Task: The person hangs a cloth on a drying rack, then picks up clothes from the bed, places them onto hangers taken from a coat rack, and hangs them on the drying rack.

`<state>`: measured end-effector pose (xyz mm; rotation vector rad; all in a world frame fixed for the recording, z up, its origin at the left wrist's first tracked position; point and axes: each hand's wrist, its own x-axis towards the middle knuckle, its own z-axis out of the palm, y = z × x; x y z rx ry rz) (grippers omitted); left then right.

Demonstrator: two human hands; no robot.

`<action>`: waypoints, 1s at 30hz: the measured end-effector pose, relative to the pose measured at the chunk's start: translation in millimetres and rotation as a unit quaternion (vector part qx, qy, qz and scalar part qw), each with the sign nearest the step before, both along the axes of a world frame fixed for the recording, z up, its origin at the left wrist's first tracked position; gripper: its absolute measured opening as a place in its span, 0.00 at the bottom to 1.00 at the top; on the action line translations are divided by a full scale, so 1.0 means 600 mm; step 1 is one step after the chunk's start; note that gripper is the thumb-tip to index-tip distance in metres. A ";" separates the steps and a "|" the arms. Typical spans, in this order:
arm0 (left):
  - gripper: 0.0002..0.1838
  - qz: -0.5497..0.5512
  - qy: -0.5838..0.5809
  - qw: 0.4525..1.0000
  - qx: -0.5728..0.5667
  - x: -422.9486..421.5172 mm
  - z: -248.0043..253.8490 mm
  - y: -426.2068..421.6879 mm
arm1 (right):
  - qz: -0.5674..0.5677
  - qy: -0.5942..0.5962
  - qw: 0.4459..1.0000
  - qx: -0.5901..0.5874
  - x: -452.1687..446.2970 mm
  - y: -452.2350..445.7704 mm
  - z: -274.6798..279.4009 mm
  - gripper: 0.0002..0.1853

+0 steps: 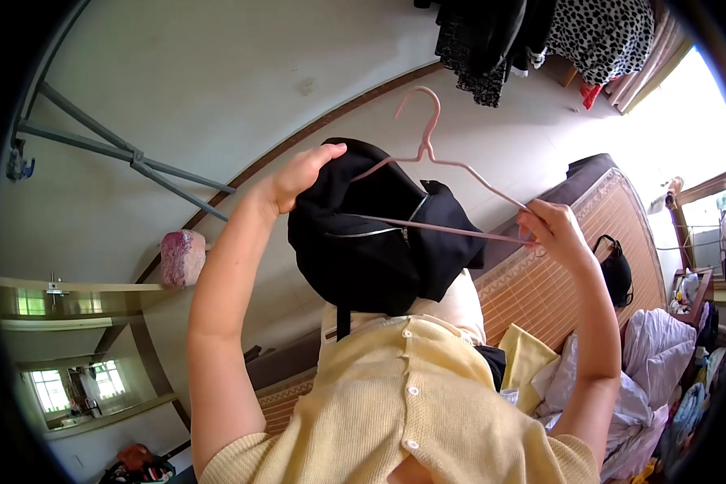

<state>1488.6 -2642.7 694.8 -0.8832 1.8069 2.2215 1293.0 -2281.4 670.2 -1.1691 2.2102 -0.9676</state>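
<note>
A black garment with a metal zipper (355,270) is bunched in front of my lap, with a narrow strap hanging below it. My left hand (305,176) grips its upper left edge, thumb along the top and the other fingers hidden by the cloth. A pink clothes hanger (426,153) has its left end inside the garment's opening, while its hook points up. My right hand (550,228) is closed around the hanger's right corner, outside the garment.
Beneath me is a bed with a woven mat (532,282). On it lie a black bra (615,273), a yellow cloth (526,355) and a pale quilt (653,351). Dark clothes (484,40) hang at the top. A grey metal frame (129,153) stands left.
</note>
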 end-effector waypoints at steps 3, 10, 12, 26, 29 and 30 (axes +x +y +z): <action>0.19 0.041 0.008 0.999 -0.016 0.008 0.018 -0.004 | 0.016 0.033 0.999 0.000 0.010 -0.022 -0.001 0.10; 0.17 0.081 0.074 0.991 -0.075 0.022 0.021 -0.007 | 0.049 0.097 0.988 -0.109 0.024 -0.093 -0.085 0.09; 0.16 0.028 0.115 0.943 -0.311 0.038 0.027 -0.009 | 0.053 0.129 0.980 -0.139 0.032 -0.095 -0.076 0.09; 0.08 0.068 0.207 0.914 -0.342 0.072 0.011 0.054 | -0.070 -0.261 0.915 -0.300 -0.016 -0.109 -0.095 0.25; 0.06 0.087 0.231 0.922 -0.298 0.081 0.008 0.044 | -0.174 -0.332 0.907 -0.195 -0.049 -0.121 -0.167 0.22; 0.09 0.095 0.218 0.931 -0.275 0.081 0.015 0.047 | -0.108 -0.298 0.934 -0.166 -0.050 -0.136 -0.196 0.21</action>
